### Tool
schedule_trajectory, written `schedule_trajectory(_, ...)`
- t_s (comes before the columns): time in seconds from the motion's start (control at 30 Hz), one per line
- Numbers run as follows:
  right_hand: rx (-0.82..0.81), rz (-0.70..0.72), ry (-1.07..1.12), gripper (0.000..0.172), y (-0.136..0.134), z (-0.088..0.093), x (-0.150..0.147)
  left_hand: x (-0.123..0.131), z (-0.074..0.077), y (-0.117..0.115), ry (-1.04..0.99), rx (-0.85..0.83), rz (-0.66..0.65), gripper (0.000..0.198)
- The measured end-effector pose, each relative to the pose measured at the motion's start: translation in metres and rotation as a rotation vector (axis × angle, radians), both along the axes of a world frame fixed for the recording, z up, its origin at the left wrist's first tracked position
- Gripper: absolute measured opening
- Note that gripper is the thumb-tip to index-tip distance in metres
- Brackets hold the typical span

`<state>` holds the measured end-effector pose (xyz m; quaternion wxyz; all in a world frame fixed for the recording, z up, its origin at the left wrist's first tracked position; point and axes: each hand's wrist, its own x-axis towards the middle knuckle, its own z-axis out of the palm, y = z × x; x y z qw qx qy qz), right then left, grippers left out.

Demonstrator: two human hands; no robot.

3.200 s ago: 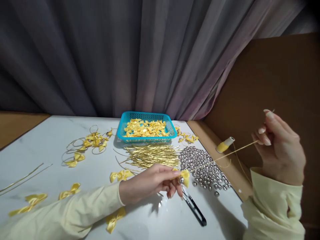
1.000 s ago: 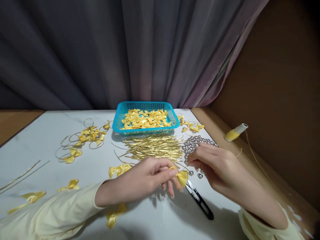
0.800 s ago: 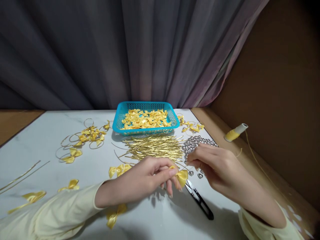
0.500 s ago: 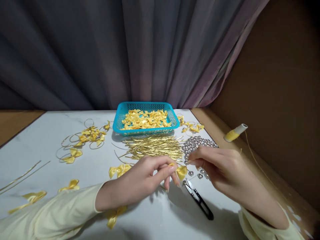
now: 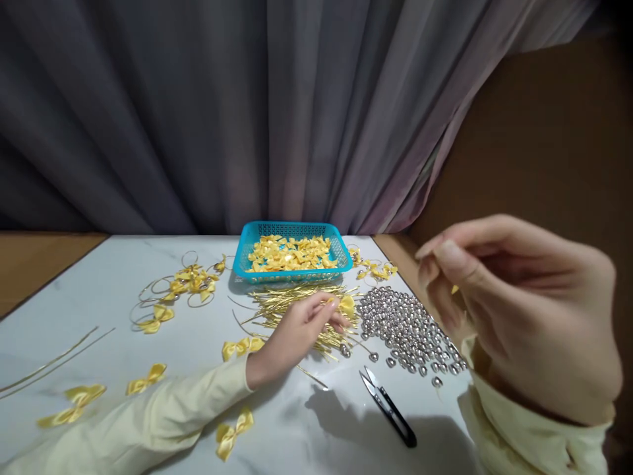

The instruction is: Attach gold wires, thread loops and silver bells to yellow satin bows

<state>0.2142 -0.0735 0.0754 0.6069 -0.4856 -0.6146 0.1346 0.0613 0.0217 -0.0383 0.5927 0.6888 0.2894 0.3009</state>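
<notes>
My left hand [image 5: 301, 330] is closed in a pinch on a small yellow satin bow [image 5: 347, 305], above a heap of gold wire ties [image 5: 277, 300]. Just below its fingers, a silver heart-shaped bead [image 5: 345, 350] shows; whether it hangs from the bow I cannot tell. My right hand [image 5: 524, 316] is raised at the right, close to the camera, thumb and fingertips pressed together. Anything in that pinch is too fine to make out. Thread snips [image 5: 390, 409] with black handles lie on the table between the hands. Beside them spreads a pile of silver heart beads [image 5: 405, 323].
A blue basket [image 5: 238, 264] of yellow bows stands at the back. Finished-looking wire loops with bows [image 5: 192, 282] lie at the left, more bows with beads [image 5: 378, 270] at the back right. Loose bows [image 5: 147, 379] and two gold wires [image 5: 54, 359] lie on the white table [image 5: 163, 435].
My right hand has risen away from the beads, up and to the right, nearer the camera. My left hand has moved forward over the gold wires with the bow. The bead pile is uncovered.
</notes>
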Motion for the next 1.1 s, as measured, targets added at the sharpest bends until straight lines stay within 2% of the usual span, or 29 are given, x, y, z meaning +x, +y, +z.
schedule_trajectory(0.17,0.147,0.0,-0.056,0.009,0.012,0.041,-0.008,-0.003,0.006,-0.004,-0.009,-0.096,-0.046,0.023)
schedule_trajectory(0.33,0.233,0.063,-0.103,0.009,0.025,0.062,-0.01,-0.006,0.014,-0.004,-0.065,-0.129,-0.068,0.024)
schedule_trajectory(0.5,0.22,0.159,-0.091,0.008,0.037,0.074,-0.01,-0.011,0.019,-0.003,-0.12,-0.135,-0.043,0.026)
schedule_trajectory(0.8,0.249,0.215,-0.1,0.01,0.048,0.093,-0.017,-0.015,0.017,0.003,-0.142,-0.099,0.011,0.027)
schedule_trajectory(0.97,0.26,0.219,-0.102,0.011,0.054,0.096,-0.019,-0.016,0.013,0.007,-0.16,-0.07,-0.003,0.027)
schedule_trajectory(1.1,0.23,0.198,-0.083,0.007,0.06,0.096,-0.015,-0.019,0.017,0.002,-0.176,-0.009,-0.039,0.029)
